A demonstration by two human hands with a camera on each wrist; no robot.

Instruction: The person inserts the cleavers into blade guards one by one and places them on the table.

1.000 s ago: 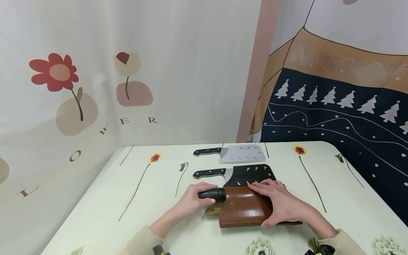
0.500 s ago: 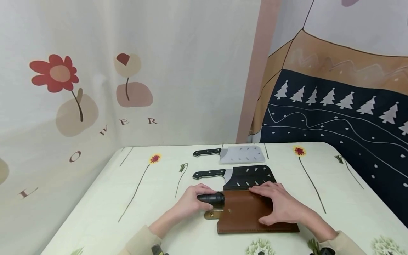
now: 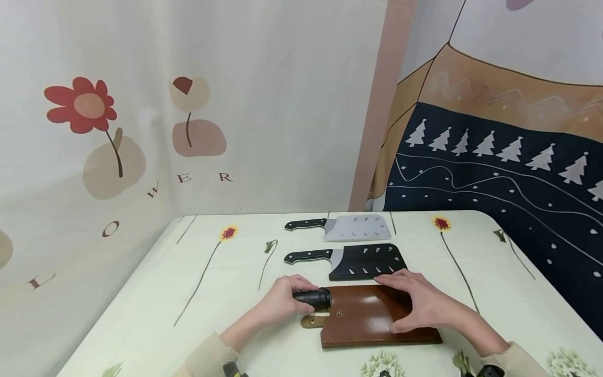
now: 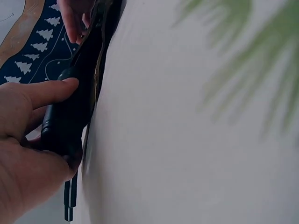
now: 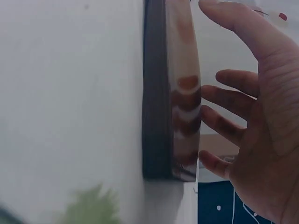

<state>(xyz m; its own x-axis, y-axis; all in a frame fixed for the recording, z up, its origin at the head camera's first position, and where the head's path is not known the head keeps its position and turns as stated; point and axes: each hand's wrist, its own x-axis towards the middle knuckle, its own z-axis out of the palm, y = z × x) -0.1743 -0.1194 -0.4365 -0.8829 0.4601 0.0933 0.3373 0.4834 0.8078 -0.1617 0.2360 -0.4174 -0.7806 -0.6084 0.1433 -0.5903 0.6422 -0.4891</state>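
A brown leather sheath [image 3: 358, 322] lies flat on the table, with the black handle [image 3: 313, 299] of a cleaver sticking out of its left end. My left hand [image 3: 285, 300] grips that handle, thumb on the near side; the left wrist view shows the fingers wrapped about the handle [image 4: 65, 123]. A snap strap [image 3: 311, 321] juts out below the handle. My right hand [image 3: 421, 302] is spread over the sheath's right end. In the right wrist view its fingers [image 5: 229, 100] are loosely bent at the sheath's glossy face [image 5: 187, 107]; firm contact cannot be made out. The blade is hidden.
Behind the sheath lies a cleaver in a black blade cover [image 3: 369, 262], its handle pointing left. Farther back is another cleaver in a whitish cover [image 3: 360, 228], turned the same way. A flower-print cloth covers the table [image 3: 188, 345]; curtains hang behind and to the right.
The sheath with its cleaver has shifted slightly toward me, away from the black-covered cleaver. My left hand has come along on the handle; my right hand has slid a little to the right.
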